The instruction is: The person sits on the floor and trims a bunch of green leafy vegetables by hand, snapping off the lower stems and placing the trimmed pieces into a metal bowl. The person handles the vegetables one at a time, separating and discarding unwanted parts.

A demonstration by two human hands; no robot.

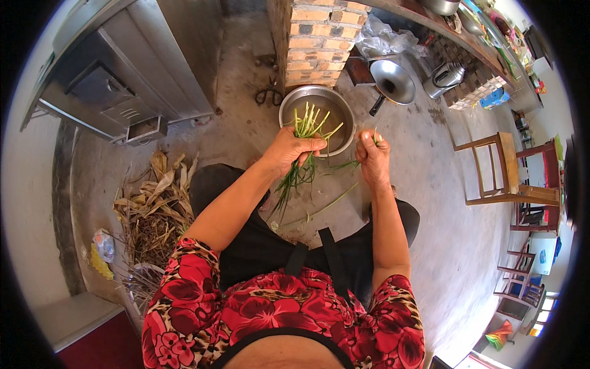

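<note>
My left hand (295, 150) is closed around a bunch of long green stalks (308, 122), probably chives or garlic greens. Their pale cut ends point up and away from me, and the thin dark leaves hang down below my fist. To the right, my right hand (372, 154) pinches a small green stalk (374, 134) between thumb and fingers. Just beyond both hands a round metal basin (343, 145) with water in it rests on the concrete floor. One loose green stalk (333, 201) lies on the floor between my legs.
Dry husks and twigs (156, 203) are heaped at my left. Behind the basin rises a brick pillar (318, 44), with scissors (268, 96) beside it. A wok (392, 83) and a metal kettle (444, 79) sit at the upper right. A wooden chair (507, 161) stands farther right.
</note>
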